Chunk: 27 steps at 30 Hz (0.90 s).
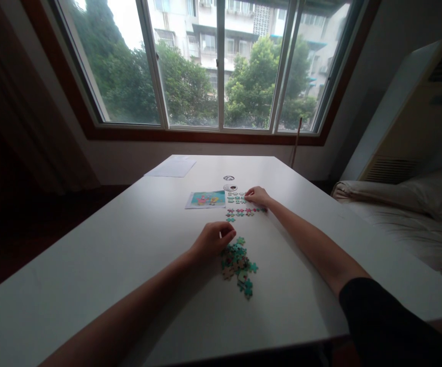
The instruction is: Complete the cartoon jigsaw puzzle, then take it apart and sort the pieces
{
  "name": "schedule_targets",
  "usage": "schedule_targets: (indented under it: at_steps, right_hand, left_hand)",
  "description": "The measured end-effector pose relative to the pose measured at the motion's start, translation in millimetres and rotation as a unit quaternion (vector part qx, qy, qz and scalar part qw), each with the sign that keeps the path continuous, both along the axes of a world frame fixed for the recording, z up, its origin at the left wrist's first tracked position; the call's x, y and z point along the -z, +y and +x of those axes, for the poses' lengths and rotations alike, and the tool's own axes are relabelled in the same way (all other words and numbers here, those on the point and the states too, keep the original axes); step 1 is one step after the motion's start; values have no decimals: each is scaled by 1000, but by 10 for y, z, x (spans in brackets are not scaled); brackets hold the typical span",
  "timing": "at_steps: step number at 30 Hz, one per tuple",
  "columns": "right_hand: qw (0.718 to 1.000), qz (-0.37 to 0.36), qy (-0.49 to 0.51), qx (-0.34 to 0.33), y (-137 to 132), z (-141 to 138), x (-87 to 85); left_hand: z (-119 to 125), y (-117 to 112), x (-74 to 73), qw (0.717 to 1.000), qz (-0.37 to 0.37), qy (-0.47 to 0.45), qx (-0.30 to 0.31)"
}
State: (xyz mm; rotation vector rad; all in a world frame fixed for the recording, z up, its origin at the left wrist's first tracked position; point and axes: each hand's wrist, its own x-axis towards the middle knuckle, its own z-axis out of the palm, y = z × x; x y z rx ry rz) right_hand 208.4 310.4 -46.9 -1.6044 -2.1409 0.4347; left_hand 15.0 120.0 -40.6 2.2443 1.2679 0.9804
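Note:
My left hand [212, 238] hovers at the upper left edge of a loose pile of puzzle pieces [238, 262], mostly green with some tan and dark ones. Its thumb and fingers curl together in a pinch; whatever is between them, if anything, does not show. Farther up the table, my right hand [258, 195] is closed with its fingertips on a jigsaw puzzle piece at the right end of the upper rows of pieces [234, 198]. Below these lie rows of pink and green pieces [240, 213]. A picture sheet [206, 199] with colourful cartoon figures on blue lies to their left.
Two round black-and-white items [230, 187] lie beyond the pieces on the white table [129, 265]. White paper [171, 167] is at the far left corner. A window [190, 66] stands behind; a covered couch [404, 209] and a tall cabinet-like unit [404, 117] are at right.

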Motion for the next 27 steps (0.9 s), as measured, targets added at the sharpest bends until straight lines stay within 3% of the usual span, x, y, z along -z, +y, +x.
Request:
schedule_targets:
  at_steps: [10, 15, 22, 27]
  right_hand:
    - [1000, 22, -6, -3, 14, -2, 24]
    - [998, 56, -3, -11, -125, 18, -60]
    - [991, 73, 5, -114, -631, 16, -211]
    - [977, 69, 27, -201, -1145, 107, -194]
  left_hand:
    - [4, 8, 18, 1000, -4, 1, 0]
    - [10, 25, 15, 999, -13, 35, 16]
    - [-38, 120, 114, 993, 31, 86, 72]
    - [-66, 95, 85, 990, 47, 123, 59]
